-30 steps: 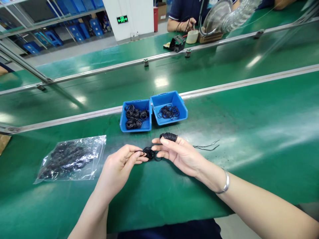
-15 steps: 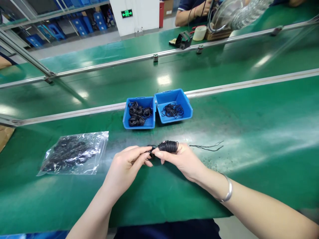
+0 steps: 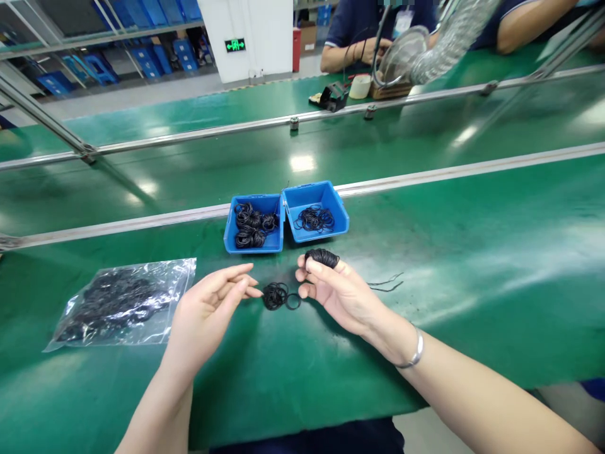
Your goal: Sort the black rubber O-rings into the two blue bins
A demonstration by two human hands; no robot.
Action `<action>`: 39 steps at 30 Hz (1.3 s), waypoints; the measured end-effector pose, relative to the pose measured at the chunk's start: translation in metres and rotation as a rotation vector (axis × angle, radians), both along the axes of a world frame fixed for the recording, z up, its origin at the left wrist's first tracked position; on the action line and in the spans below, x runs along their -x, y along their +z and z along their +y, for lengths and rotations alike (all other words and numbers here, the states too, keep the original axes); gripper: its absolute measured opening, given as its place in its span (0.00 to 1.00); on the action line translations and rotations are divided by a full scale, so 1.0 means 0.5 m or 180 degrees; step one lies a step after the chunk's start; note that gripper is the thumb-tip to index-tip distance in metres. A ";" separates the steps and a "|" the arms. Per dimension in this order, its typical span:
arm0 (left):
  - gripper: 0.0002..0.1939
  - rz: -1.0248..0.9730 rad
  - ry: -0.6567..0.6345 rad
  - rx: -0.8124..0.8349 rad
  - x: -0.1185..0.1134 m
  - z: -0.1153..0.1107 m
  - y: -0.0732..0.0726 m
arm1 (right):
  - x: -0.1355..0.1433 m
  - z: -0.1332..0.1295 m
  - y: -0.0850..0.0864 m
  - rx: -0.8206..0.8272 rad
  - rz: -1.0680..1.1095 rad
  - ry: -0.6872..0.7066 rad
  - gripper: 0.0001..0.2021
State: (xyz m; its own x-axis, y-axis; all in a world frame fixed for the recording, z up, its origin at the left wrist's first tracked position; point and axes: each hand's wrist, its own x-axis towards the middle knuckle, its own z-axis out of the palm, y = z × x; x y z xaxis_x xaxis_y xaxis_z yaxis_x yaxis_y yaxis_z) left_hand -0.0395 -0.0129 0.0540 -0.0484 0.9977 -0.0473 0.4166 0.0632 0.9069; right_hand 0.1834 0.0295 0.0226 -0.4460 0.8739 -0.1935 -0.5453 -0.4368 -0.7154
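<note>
My right hand (image 3: pixel 343 296) has a thick stack of thin black rings (image 3: pixel 324 256) around its index finger, with the thumb resting against it. The other fingers of that hand are loosely curled. My left hand (image 3: pixel 212 299) holds nothing, fingers stretched out and apart. Its fingertips point at a small heap of black rings (image 3: pixel 274 296) on the green table, right beside them. One ring lies flat at the heap's right edge. Two thin dark strands (image 3: pixel 388 287) lie on the table behind my right hand; their other ends are hidden.
Beyond my hands stand two blue bins: the left bin (image 3: pixel 231 243) holds several black ring bundles, the right bin (image 3: pixel 340 222) loose black rings. A clear bag (image 3: pixel 182 277) of black items lies at left. A metal rail (image 3: pixel 416 175) runs behind the bins. A co-worker (image 3: pixel 352 38) sits across.
My left hand has let go of the black rings and drawn left with its fingers opening. The heap now shows on the table between my hands. My right hand keeps its stack.
</note>
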 end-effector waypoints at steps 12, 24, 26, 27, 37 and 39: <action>0.33 0.0840 -0.1477 -0.1565 -0.067 -0.018 -0.044 | 0.029 -0.039 -0.002 -0.0205 -0.0448 0.0573 0.11; 0.24 0.0432 -0.2122 -0.1904 -0.085 -0.031 -0.041 | 0.039 -0.118 0.052 -0.0260 -0.0976 0.0807 0.16; 0.22 0.0344 -0.2217 -0.1840 -0.090 -0.038 -0.035 | 0.033 -0.137 0.050 -0.0003 -0.0861 0.0746 0.16; 0.22 0.0306 -0.2276 -0.1788 -0.092 -0.041 -0.034 | 0.030 -0.147 0.045 0.0139 -0.0813 0.0725 0.16; 0.21 -0.0221 -0.2916 -0.1273 -0.103 -0.071 -0.068 | 0.014 -0.223 0.006 0.0545 -0.0254 0.0728 0.10; 0.20 -0.0183 -0.2927 -0.1228 -0.108 -0.076 -0.067 | 0.002 -0.229 0.007 0.0534 -0.0177 0.0726 0.09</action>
State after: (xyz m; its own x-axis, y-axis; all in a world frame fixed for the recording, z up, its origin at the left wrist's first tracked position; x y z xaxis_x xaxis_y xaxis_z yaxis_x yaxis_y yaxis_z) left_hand 0.0142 -0.0508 0.0204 0.7427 0.5936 0.3099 0.1105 -0.5651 0.8176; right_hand 0.1823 -0.0852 0.0261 -0.6120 0.7059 -0.3565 -0.3814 -0.6584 -0.6489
